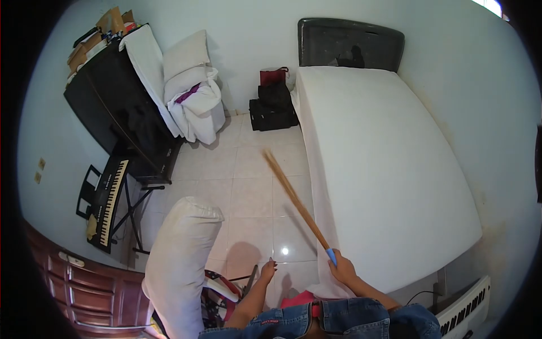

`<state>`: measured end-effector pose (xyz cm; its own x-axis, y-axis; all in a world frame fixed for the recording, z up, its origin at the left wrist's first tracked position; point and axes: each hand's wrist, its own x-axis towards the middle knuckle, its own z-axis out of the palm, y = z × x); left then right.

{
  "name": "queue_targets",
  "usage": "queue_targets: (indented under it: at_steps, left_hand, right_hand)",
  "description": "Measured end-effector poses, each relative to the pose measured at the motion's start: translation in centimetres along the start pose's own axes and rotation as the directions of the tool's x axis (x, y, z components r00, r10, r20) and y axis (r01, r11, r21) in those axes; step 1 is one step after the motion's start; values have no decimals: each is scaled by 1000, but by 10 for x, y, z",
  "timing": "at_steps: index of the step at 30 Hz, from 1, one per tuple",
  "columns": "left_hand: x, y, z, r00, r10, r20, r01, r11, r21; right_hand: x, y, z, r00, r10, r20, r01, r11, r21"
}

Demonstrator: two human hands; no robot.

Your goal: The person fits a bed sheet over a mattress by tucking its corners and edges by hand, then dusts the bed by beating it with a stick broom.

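My right hand [342,268] is wrapped round the blue handle of a stick broom [296,200], near the front corner of the bed. The broom's thin brown bristles point up and left over the tiled floor, beside the white-sheeted mattress [384,169]. Left of it, my left hand [269,270] hangs over the tiles near a chair's frame; its fingers are too small to read clearly. A long white bolster [183,254] stands on the patterned chair [217,296] to the left of my left arm.
A keyboard [110,203] on a crossed stand and a black cabinet [121,107] line the left side. White pillows [186,56] and cloths are piled by the back wall. Black bags [272,113] sit near the bed's head. A brown door [90,288] is at the lower left.
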<state>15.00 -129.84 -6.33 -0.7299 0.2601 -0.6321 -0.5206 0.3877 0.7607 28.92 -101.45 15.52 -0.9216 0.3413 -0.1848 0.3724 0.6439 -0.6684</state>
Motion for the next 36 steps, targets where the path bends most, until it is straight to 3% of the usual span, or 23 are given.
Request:
queue_targets:
  at_steps: [1,2,4,5,6,7,8,11,12,14,15,17,18,20,21,24,25,27,30,31,33,34,36]
  left_hand:
    - [-3,8,-5,1000,1,4,-1,1000,-1]
    - [-7,14,-8,999,-31,32,31,999,-4]
    - [-14,24,-10,997,-60,57,61,998,-10]
    - [-17,24,-11,989,-110,101,112,994,-15]
    - [-22,23,-14,976,-163,143,167,986,-14]
    - [-28,26,-19,975,-173,142,175,984,-3]
    - [-34,29,-23,967,-176,185,178,984,5]
    - [-27,39,-38,963,-173,205,175,984,9]
    - [-22,41,-44,969,-171,180,175,985,-5]
    - [5,39,-58,977,-161,143,168,985,-37]
    - [17,43,-62,983,-155,101,163,984,-77]
    - [28,77,-66,989,-133,67,137,989,-55]
    - [33,100,-67,993,-112,37,113,993,-28]
    - [48,141,-65,998,-55,28,55,998,-14]
    - [52,163,-64,996,-72,48,72,997,1]
    - [79,215,-61,990,-91,110,85,995,59]
    - [94,230,-56,983,-113,145,99,990,97]
    - [125,250,-47,985,-120,122,108,989,103]
    - [155,282,-40,980,-173,96,161,980,118]
    - [167,289,-37,978,-161,132,148,984,100]
    - [189,306,-28,975,-140,171,130,989,69]
    - [201,315,-26,974,-149,170,141,988,55]
    - [229,330,-20,973,-153,175,150,988,31]
  right_hand:
    - [9,-5,6,991,-51,-126,54,998,22]
    - [17,-1,13,991,-51,-126,54,998,19]
    - [39,19,37,982,100,-161,-105,994,-22]
    - [50,40,51,982,100,-160,-105,994,-20]
    - [57,68,68,936,346,-59,-346,938,13]
    - [61,89,84,819,571,53,-572,820,22]
    - [64,101,96,812,580,62,-583,812,28]
    - [83,117,115,799,366,477,-327,930,-164]
    - [86,113,117,800,368,474,-334,929,-158]
    - [97,93,119,908,287,304,-320,945,62]
    - [107,81,111,911,283,301,-315,947,63]
    - [137,37,70,972,214,99,-224,969,106]
    - [153,31,61,975,204,84,-213,971,110]
    - [198,24,37,961,140,-238,-112,986,125]
    - [224,34,35,934,148,-325,-122,988,99]
    - [291,73,35,865,171,-472,-69,972,226]
    - [306,83,26,857,156,-492,-51,974,221]
    - [326,91,10,909,407,-84,-343,849,403]
    - [331,69,-40,934,358,18,-342,874,346]
    - [337,72,-46,934,357,18,-342,877,337]
    - [348,79,-54,988,147,-41,-138,975,174]
    - [357,86,-49,989,144,-44,-135,977,165]
    - [378,86,-40,912,42,-408,1,995,104]
